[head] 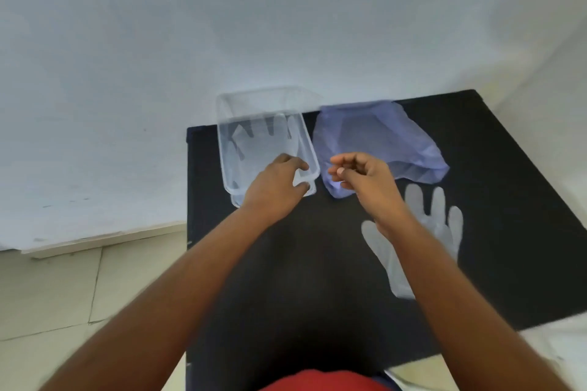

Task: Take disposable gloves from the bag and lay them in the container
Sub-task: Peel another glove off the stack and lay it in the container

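A clear plastic container (pixel 222 149) stands at the far left of the black table, with clear disposable gloves (pixel 254 136) lying flat inside it. My left hand (pixel 276 184) grips the container's near right corner. To its right lies a crumpled purple plastic bag (pixel 381 136). My right hand (pixel 359 174) hovers over the bag's near left end, fingers loosely curled and apart, holding nothing that I can make out. Another clear glove (pixel 438 219) lies spread on the table near the right side, partly hidden under my right forearm.
The black table (pixel 317 279) stands against a white wall (pixel 190 25). Its left edge drops to a tiled floor (pixel 63 295). The container overhangs the table's far edge slightly. A red garment (pixel 320 381) shows at the bottom.
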